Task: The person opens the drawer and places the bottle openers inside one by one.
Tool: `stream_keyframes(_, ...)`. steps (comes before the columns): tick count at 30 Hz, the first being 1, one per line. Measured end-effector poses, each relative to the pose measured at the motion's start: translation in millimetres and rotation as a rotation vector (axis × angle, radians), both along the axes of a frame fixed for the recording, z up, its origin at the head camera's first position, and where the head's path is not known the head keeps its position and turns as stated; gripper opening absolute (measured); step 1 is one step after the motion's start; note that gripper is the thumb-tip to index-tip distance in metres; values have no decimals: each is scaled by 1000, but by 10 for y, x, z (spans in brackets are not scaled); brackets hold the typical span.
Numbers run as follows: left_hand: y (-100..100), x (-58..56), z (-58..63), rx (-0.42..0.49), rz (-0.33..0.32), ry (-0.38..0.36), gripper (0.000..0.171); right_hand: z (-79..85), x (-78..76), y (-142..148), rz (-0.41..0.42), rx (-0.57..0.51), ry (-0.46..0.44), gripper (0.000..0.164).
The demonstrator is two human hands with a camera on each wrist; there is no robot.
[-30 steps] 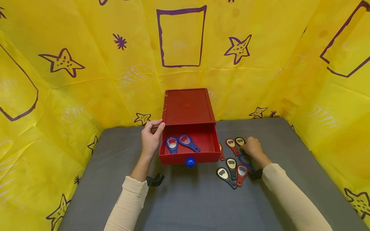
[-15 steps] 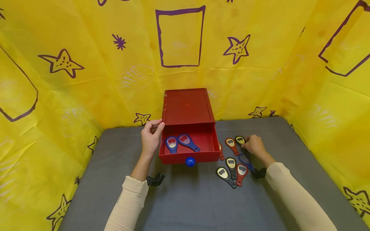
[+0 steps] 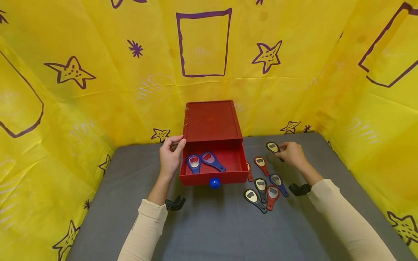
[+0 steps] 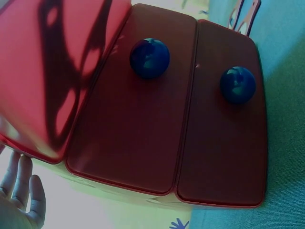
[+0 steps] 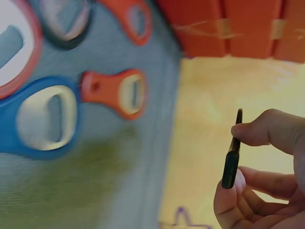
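My right hand (image 3: 292, 155) pinches a black bottle opener (image 3: 272, 146) with a pale metal plate, lifted above the table. In the right wrist view this opener (image 5: 231, 167) appears edge-on between thumb and fingers. My left hand (image 3: 169, 156) rests with its fingertips against the left side of a red drawer cabinet (image 3: 210, 121). Its top drawer (image 3: 228, 177) is pulled out, and two blue bottle openers (image 3: 212, 161) lie inside at the left. On the table right of the cabinet lie several more: a blue bottle opener (image 3: 278, 184), red ones (image 3: 261, 164) and black ones (image 3: 254, 198).
A blue knob (image 3: 214, 183) sticks out from the open drawer's front. Two shut drawers (image 4: 128, 119) with blue knobs show below it in the left wrist view. Yellow patterned cloth (image 3: 137, 108) walls the grey table (image 3: 209, 232) at the back and sides.
My right hand has picked up the black bottle opener from the table and raised it slightly away from the others. The blue opener beneath is now uncovered. My left hand stays put.
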State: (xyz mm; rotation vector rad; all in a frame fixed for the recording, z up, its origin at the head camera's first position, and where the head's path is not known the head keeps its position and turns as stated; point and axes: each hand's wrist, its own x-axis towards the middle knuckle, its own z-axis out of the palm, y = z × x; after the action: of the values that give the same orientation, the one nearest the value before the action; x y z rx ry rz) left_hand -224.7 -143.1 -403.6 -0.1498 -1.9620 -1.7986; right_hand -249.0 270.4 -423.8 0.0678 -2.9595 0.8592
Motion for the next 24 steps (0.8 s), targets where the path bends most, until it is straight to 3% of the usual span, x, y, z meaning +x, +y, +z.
stream_keyframes(15,-6,12,-19,-16,-19,23,26,833,202,-329,101,-57,40,42)
stream_keyframes(24,0,33,31,-18,-18,23,27,1177,319,-556,168,-76,97,39)
